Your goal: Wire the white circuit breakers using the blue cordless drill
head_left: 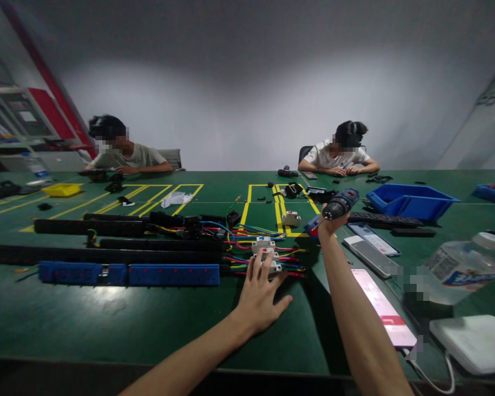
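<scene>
Head view: my right hand (pixel 329 223) sits right of centre frame, fist wrapped tight round the grip of a blue-black cordless drill (pixel 337 207). Drill's long axis runs from lower left to upper right; the dark rear end is at upper right, the nose at lower left w/ a thin bit sticking out toward the wiring. It's held up off the green table (pixel 107 319), above the yellow floor-tape lines. No brand readable on the drill, too small and blurred. My right forearm comes up steep from the bottom edge, wrist bent a bit left. My left hand (pixel 259 294) is at centre-bottom, palm down, fingers spread, fingertips resting on a white breaker block (pixel 268 258) where red, blue and yellow wires (pixel 239 242) bunch up; grip is open and flat, not clasping anything. Left forearm runs in from lower left at a low angle. The wires lead left into long black power strips (pixel 107 254), w/ a blue socket strip (pixel 127 273) just below them, all lying horiz. across the frame. Right of my arm: two phones (pixel 371 247) and a third w/ a pinkish lit screen (pixel 381 308), text on them unreadable. Far right, a plastic bottle (pixel 457 269) lying on its side, label blurred out. Blue bin (pixel 410 201) at upper right. Two other people sit at the far edge of the table, upper left and upper right, hands on the table.
</scene>
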`<state>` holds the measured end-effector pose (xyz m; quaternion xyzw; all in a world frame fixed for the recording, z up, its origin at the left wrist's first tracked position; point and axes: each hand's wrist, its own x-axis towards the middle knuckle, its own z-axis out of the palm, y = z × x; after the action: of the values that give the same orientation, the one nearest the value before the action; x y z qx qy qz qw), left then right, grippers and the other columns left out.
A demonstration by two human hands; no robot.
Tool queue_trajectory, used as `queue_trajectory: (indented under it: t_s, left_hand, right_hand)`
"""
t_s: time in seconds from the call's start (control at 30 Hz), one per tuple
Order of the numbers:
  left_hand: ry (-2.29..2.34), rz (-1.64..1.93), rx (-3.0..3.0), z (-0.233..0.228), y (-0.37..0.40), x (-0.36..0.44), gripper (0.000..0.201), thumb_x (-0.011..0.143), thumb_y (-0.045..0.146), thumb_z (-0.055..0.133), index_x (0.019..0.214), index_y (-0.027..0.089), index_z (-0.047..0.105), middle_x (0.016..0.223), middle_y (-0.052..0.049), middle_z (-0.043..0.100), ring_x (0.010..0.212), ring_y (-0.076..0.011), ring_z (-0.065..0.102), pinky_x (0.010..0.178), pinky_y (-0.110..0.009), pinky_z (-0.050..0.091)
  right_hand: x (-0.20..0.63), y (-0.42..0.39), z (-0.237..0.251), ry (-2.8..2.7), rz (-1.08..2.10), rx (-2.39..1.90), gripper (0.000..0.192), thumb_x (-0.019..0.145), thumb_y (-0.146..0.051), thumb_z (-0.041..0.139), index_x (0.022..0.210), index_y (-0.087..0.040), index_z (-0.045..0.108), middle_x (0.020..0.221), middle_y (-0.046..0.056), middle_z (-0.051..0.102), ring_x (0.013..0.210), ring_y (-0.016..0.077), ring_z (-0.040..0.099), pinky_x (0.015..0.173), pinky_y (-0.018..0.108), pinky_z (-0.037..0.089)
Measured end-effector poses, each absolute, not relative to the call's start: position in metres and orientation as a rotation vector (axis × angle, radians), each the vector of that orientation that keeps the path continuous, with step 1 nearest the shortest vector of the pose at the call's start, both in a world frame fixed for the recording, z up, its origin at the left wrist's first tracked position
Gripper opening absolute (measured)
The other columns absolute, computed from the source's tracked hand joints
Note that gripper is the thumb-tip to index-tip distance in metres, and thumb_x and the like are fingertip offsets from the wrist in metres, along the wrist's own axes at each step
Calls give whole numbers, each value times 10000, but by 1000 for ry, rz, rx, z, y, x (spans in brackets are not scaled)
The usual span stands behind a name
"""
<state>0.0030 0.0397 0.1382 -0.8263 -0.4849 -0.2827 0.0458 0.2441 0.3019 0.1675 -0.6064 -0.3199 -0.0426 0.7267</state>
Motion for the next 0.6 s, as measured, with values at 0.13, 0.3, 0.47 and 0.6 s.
queue_trajectory:
  t_s: [0.13,0.3,0.47,0.6]
  left_hand:
    - [-1492,-869,-2525,137,39,3,546,864,535,675,1371,359,576,1660,-32,115,1524,-406,73,1207,-647,213]
    - [-1500,-867,-2528,137,39,4,544,862,539,675,1367,359,584,1658,-32,118,1521,-416,70,1202,-655,217]
    - [-1495,-870,-2520,138,40,4,535,858,535,681,1356,359,596,1653,-27,131,1517,-422,74,1202,-657,218]
    - [-1488,-856,-2518,137,40,4,534,862,544,673,1356,356,597,1648,-34,144,1515,-425,77,1198,-662,221]
  right_hand:
    - [241,297,164,-713,-102,-1310,519,722,-370,627,1185,-174,499,1139,157,672,1088,327,643,989,513,488]
    - [238,296,158,-731,-125,-1285,538,776,-361,565,1264,-166,448,1207,167,650,1120,305,633,992,497,490]
    - [237,295,156,-746,-135,-1306,649,717,-383,624,1279,-134,416,1231,217,617,1184,369,593,1025,534,446]
    - [241,294,156,-836,-93,-1320,662,693,-378,638,1265,-130,414,1192,204,618,1138,369,600,1002,528,459]
